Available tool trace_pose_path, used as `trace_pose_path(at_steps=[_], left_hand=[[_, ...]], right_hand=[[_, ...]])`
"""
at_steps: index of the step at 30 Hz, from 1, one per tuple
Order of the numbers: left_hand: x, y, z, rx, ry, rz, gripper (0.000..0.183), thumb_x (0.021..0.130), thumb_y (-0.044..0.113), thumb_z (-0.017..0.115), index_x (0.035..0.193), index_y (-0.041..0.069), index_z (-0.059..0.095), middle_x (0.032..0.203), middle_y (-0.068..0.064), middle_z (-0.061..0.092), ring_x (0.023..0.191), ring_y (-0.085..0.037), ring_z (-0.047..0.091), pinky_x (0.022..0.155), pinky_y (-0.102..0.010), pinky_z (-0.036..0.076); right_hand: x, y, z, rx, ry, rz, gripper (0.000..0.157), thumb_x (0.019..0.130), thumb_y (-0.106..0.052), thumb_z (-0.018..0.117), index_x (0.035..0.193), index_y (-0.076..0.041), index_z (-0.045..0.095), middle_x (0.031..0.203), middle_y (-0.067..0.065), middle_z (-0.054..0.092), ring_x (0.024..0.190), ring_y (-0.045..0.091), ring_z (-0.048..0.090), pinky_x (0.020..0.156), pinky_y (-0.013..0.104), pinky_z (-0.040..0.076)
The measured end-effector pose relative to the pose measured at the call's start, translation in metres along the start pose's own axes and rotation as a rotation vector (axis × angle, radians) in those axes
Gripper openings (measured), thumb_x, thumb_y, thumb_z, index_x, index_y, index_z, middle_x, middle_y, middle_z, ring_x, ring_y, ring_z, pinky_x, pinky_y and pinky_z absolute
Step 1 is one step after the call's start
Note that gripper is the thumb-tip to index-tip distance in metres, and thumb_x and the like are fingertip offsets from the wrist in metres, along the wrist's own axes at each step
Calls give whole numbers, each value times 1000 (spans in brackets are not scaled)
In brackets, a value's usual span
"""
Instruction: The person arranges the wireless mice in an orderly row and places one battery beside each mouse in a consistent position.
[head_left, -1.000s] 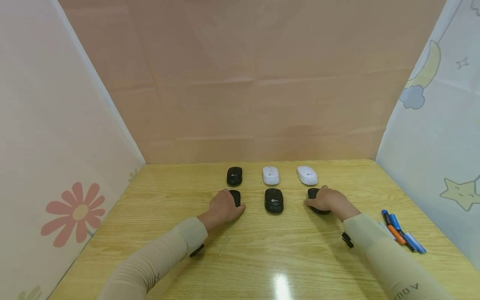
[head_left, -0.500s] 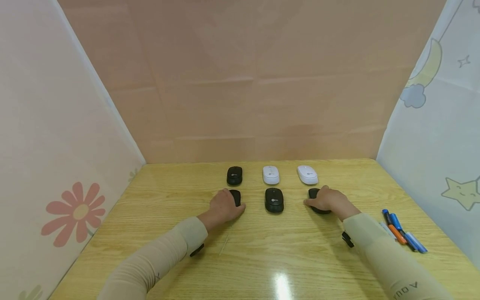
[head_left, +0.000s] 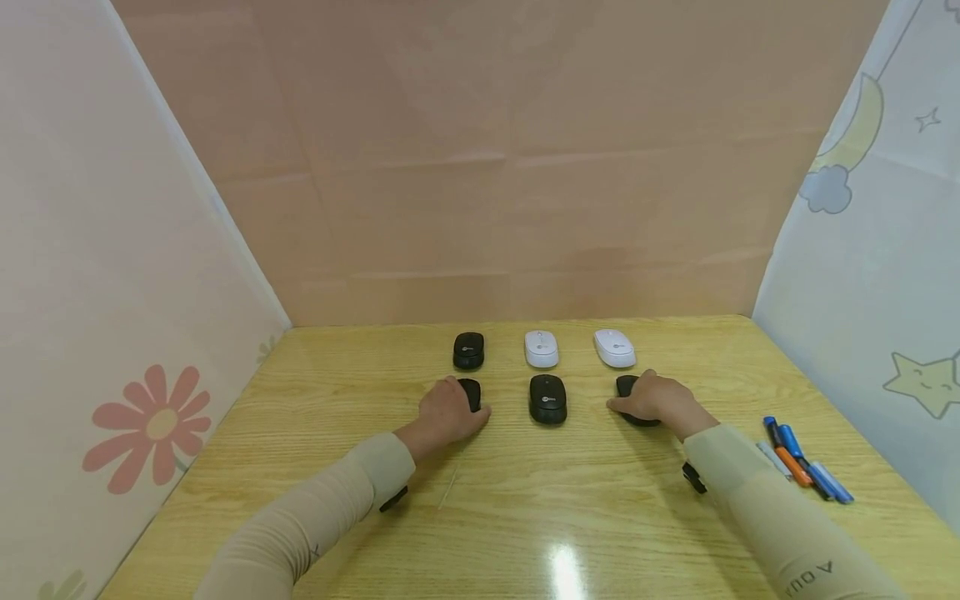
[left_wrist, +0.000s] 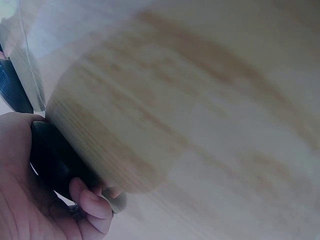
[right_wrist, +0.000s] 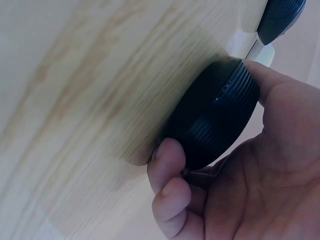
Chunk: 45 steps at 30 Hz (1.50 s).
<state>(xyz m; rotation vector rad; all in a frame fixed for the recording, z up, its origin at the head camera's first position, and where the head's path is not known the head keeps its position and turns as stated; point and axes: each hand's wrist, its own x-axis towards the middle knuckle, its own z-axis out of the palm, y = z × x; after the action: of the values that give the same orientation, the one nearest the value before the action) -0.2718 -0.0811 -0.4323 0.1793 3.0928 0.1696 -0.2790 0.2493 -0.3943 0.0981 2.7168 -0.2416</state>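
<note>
While both your hands are down at the nearer row, the step in hand looks like gripping the two outer mice of that row, one to each side. Take as your landmark the black, rounded plastic mouse with a small pale logo (head_left: 548,398) that sits untouched between your hands; call it the middle mouse.

Your left hand (head_left: 448,415) grips a black plastic mouse with a smooth rounded front (head_left: 472,393), just left of the middle mouse and about level with it. Your thumb lies along one edge and your fingers curl in at the other, parted only as far as the body between them. Your right hand (head_left: 651,398) has the same sort of hold on a black plastic mouse with ribbed sides (right_wrist: 220,112), to the right of the middle mouse; the wrist view shows your fingertips bent against its edge. Both held mice appear to be down on the pale wood-grain table (head_left: 315,375), though your hands cover much of them.

Behind the middle mouse stand a glossy white plastic mouse (head_left: 542,348) and, farther right, a second white, slightly angled plastic mouse (head_left: 615,347); behind and to its left is a small black plastic mouse (head_left: 468,350). The next move, in my judgement, calls for an even pinch in both hands and fingers clear of these neighbours.
</note>
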Motion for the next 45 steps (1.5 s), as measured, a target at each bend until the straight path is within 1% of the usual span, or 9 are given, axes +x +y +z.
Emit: trace_pose_path(at_steps=[7, 11, 15, 19, 24, 30, 34, 40, 45], left_hand=[[0, 1, 1, 13, -6, -7, 83, 87, 64, 56, 120, -12, 47, 101, -19, 57, 78, -24, 61, 56, -32, 51], [1, 1, 2, 18, -9, -13, 84, 87, 64, 56, 121, -12, 47, 101, -19, 57, 78, -24, 61, 56, -31, 50], [2, 1, 1, 14, -8, -22, 84, 86, 65, 56, 120, -11, 48, 99, -19, 57, 78, -23, 61, 56, -32, 50], [3, 1, 1, 8, -5, -24, 82, 86, 65, 57, 118, -11, 48, 97, -18, 57, 77, -24, 61, 56, -32, 50], [3, 1, 1, 11, -5, -26, 83, 86, 65, 56, 118, -11, 48, 97, -18, 57, 77, -24, 60, 56, -32, 50], [2, 2, 2, 8, -10, -37, 83, 86, 65, 56, 119, -11, 47, 97, -18, 56, 75, -23, 60, 55, -32, 50], [2, 2, 1, -1, -5, -26, 81, 86, 63, 57, 118, -11, 48, 98, -19, 57, 77, -24, 60, 56, -32, 50], [1, 2, 0, -25, -1, -8, 79, 87, 60, 58, 117, -12, 48, 99, -20, 58, 82, -25, 61, 59, -34, 51], [1, 2, 0, -20, -6, -11, 79, 87, 61, 58, 118, -12, 48, 100, -19, 58, 83, -25, 61, 60, -33, 51]], right_hand=[[1, 2, 1, -3, -3, -9, 106, 88, -62, 56, 132, 28, 22, 114, 38, 52, 94, 41, 57, 79, 51, 46], [1, 2, 1, -1, -10, -18, 108, 87, -66, 55, 131, 28, 24, 116, 38, 51, 96, 41, 57, 81, 52, 46], [0, 2, 0, 4, -10, -39, 106, 87, -68, 53, 129, 27, 31, 120, 38, 48, 101, 45, 56, 85, 54, 45], [-2, 1, -2, 3, -4, -56, 103, 87, -68, 52, 127, 26, 36, 121, 38, 46, 103, 46, 55, 87, 54, 44], [-3, 1, -2, 15, -3, -47, 106, 87, -69, 53, 127, 27, 33, 118, 38, 49, 101, 44, 55, 86, 53, 44], [0, 4, 0, 30, 5, -43, 112, 85, -72, 53, 128, 28, 29, 119, 40, 49, 102, 45, 55, 86, 53, 45], [0, 5, 0, 36, 6, -46, 114, 84, -73, 52, 129, 28, 28, 119, 40, 49, 103, 46, 56, 86, 54, 45], [-5, 7, -2, 56, 11, -61, 112, 86, -72, 51, 131, 28, 28, 124, 42, 44, 103, 47, 55, 85, 53, 45], [-13, 10, -8, 84, 28, -96, 108, 89, -68, 50, 130, 29, 26, 122, 42, 46, 100, 47, 57, 82, 53, 47]])
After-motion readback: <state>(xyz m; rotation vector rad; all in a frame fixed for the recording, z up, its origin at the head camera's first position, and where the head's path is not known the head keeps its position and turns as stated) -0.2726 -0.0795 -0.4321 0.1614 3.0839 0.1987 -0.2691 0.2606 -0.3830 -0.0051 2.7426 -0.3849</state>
